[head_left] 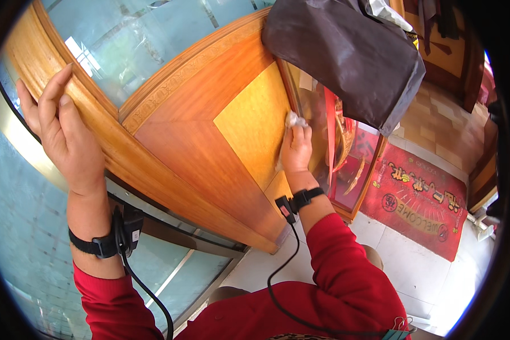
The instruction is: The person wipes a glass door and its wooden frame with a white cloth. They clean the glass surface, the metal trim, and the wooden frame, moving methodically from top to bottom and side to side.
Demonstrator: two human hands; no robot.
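Note:
My left hand (73, 144) is at the thick edge of a wooden door (178, 178), its fingers stretched out and apart, with nothing in it. Farther right, my right hand (297, 150) is closed around a crumpled whitish cloth (293, 119). It presses the cloth near the right side of the door's yellow-toned lower panel (252, 122). Most of the cloth is hidden by my fingers. Above that panel, a carved strip (195, 59) borders a frosted glass pane (153, 39).
Right beside my right hand stands a wood-framed glass case (354, 161) with a red ribbon and ornaments inside. A dark cover (345, 62) drapes over its top. A red doormat (416, 198) lies on the pale tiled floor (416, 286). Cables run from both wrists.

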